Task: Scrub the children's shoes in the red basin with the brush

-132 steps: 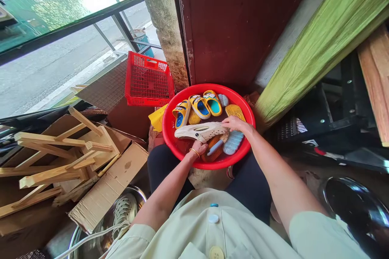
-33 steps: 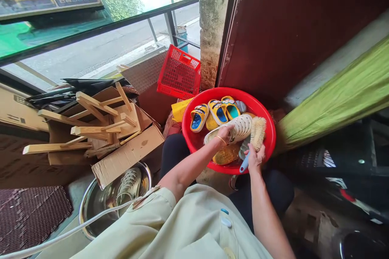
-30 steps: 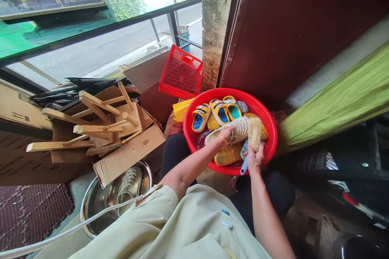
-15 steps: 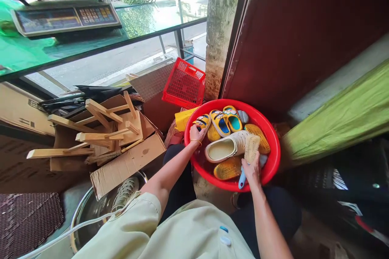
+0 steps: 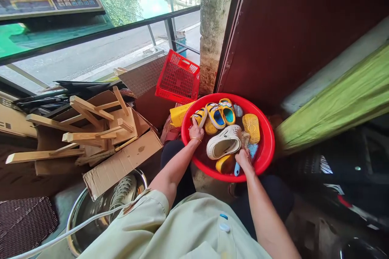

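Observation:
A red basin (image 5: pixel 269 137) of footwear stands before me. My left hand (image 5: pixel 197 132) is at its left side, fingers closed on the near part of a yellow slipper (image 5: pixel 200 115). My right hand (image 5: pixel 244 158) grips a scrub brush (image 5: pixel 237 169) by its blue handle. The brush's bristles lie against the right end of a white clog (image 5: pixel 223 142), which is tipped with its opening towards me. Two yellow slippers with blue and teal insides (image 5: pixel 216 116) sit at the back. A yellow sole (image 5: pixel 251 128) faces up at the right, and another yellow shoe (image 5: pixel 225 164) lies under the clog.
A red crate (image 5: pixel 179 77) stands behind the basin. At the left, upturned wooden stools (image 5: pixel 106 129) lie on cardboard (image 5: pixel 124 162). A metal bowl (image 5: pixel 73 218) holds another white clog (image 5: pixel 123 192). A green cloth (image 5: pixel 334 101) hangs at the right.
My right hand has moved the brush down beside the white clog, its bristles lower now. The clog has tipped and turned. My left hand stays at the yellow slipper. The view has shifted slightly.

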`<state>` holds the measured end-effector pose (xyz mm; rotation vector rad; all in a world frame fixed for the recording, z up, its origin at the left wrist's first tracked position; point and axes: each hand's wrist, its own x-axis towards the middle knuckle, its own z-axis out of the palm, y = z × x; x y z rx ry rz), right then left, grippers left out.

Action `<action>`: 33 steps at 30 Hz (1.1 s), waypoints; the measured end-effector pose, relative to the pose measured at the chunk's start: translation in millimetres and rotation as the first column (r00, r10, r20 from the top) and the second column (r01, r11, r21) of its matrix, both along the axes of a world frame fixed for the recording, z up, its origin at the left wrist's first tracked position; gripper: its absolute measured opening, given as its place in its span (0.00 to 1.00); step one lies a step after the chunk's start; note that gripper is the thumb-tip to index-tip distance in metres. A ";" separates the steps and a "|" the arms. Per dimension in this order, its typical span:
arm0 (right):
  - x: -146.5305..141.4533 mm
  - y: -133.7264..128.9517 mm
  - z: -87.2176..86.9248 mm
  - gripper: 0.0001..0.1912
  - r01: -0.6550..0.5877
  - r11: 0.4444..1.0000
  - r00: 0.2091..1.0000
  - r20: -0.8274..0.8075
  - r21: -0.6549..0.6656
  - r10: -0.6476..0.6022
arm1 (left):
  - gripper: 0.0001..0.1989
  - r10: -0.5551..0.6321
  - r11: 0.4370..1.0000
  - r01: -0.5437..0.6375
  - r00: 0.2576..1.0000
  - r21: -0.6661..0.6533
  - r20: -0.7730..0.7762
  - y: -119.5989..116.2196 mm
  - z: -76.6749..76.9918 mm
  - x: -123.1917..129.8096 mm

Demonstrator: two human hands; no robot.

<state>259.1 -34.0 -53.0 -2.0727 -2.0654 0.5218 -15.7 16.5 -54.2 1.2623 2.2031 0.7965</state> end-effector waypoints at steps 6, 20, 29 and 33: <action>6.8 -13.0 -9.1 0.42 0.243 0.957 0.915 -0.365 0.158 -0.172 | 0.43 -0.116 0.958 0.069 0.981 0.277 0.156 -14.9 30.1 -3.2; -45.2 -41.6 42.3 0.34 -0.294 0.949 0.920 -0.233 0.118 0.314 | 0.48 -0.537 0.840 0.500 0.824 0.211 0.181 -24.7 11.1 28.9; -62.8 12.0 57.5 0.33 -0.234 0.971 0.972 -0.019 -0.058 0.233 | 0.56 -0.565 0.825 0.554 0.807 0.109 0.171 -31.3 -11.4 27.0; -65.5 24.0 45.8 0.33 -0.184 0.981 0.981 -0.080 -0.069 0.178 | 0.53 -0.379 0.922 0.387 0.905 -0.003 0.194 -32.1 -13.6 28.2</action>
